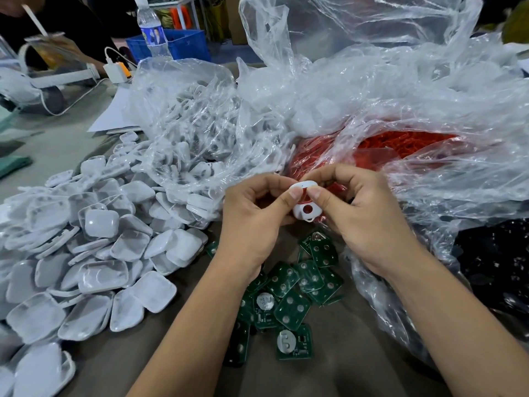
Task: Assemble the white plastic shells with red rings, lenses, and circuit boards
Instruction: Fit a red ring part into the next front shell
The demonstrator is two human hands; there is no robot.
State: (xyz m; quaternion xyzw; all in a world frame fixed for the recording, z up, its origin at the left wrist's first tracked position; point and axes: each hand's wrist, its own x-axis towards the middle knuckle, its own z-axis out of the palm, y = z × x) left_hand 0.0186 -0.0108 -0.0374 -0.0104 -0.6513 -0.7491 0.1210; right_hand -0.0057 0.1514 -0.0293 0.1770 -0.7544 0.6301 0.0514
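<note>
The white shell sits mid-frame, pinched between both thumbs and curled fingers of the left hand and right hand. At 1 o'clock a clear bag holds red rings; at 11, another bag holds shells. Green circuit boards lie at 6.

Water bottle upright at far left, before a blue crate. White charger with cable nearby. Paper sheet flat on the bench.
</note>
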